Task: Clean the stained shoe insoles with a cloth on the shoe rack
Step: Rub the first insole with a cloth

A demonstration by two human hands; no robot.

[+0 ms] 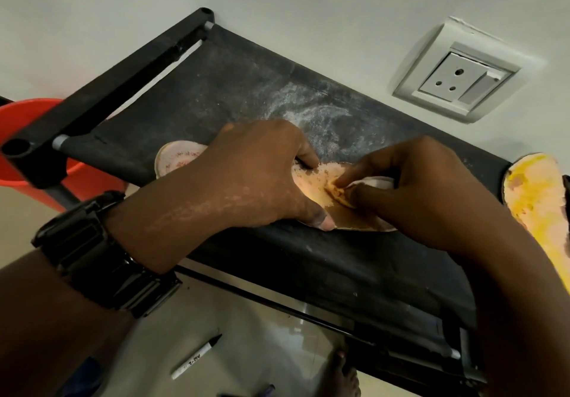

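A stained pale insole (320,193) lies across the black fabric top of the shoe rack (216,94). My left hand (256,177) lies over its middle, pressing it down, thumb at the near edge; the heel end shows left of that hand. My right hand (410,190) pinches a small white cloth (370,182) and holds it against the brown stain on the insole's toe part. A second insole (536,205), stained yellow, lies at the rack's right end.
The rack top carries white dusty smears near the wall. A white wall socket (459,77) is above the rack. An orange bucket (34,146) stands behind the rack's left corner. On the floor below lie a white marker (196,356) and my foot (342,372).
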